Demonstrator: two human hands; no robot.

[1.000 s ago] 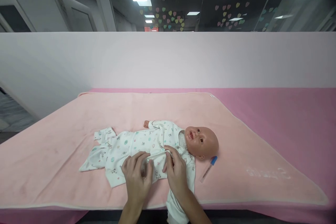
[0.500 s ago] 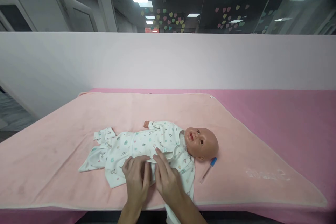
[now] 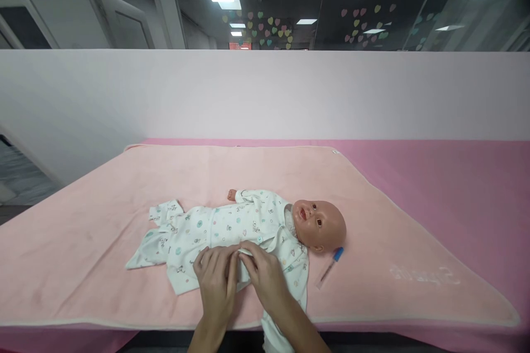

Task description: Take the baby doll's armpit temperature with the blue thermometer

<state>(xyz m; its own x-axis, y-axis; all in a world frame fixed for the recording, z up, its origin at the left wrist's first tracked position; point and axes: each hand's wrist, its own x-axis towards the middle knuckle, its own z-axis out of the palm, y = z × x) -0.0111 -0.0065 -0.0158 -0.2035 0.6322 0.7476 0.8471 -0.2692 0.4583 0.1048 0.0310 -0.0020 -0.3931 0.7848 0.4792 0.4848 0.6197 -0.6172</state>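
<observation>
A baby doll lies on its back across a peach blanket, head to the right. It is dressed in a white patterned baby outfit. At the near edge of the outfit's front, my left hand pinches the cloth. Close beside it, my right hand grips the same edge between thumb and fingers, the fingertips of both hands nearly meeting. Whether a tie or fastener sits between them is hidden. The near sleeve hangs down past my right forearm over the table's edge.
A slim clear stick with a blue end, perhaps a thermometer, lies near the doll's head. Pink covering shows under the blanket. Behind the table rises a low white wall, with dark glass bearing heart stickers above it.
My right hand's fingers have bent from stretched out to a pinch on the garment edge, closer to my left fingertips. The left hand has stayed nearly in place.
</observation>
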